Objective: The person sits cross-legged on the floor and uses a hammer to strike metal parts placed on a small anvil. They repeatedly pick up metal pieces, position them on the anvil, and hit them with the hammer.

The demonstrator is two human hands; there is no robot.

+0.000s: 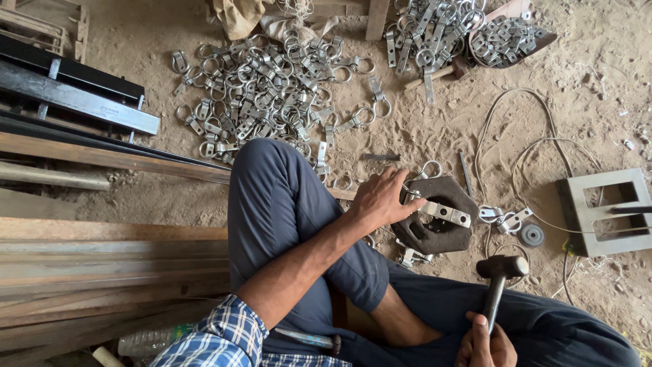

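Your left hand (382,200) pins the metal clamp (443,213) on the dark block (435,234); right hand (483,343) grips the hammer (499,272). A stray blow could hit your fingers.

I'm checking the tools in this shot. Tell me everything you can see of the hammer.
The hammer has a dark, blocky metal head and a slim, dark handle. It stands nearly upright, head uppermost, over the person's lap. The right hand holds the handle's lower end; the head touches nothing. The head sits just below the dark, worn block on the sandy ground, where the left hand steadies a metal bracket.
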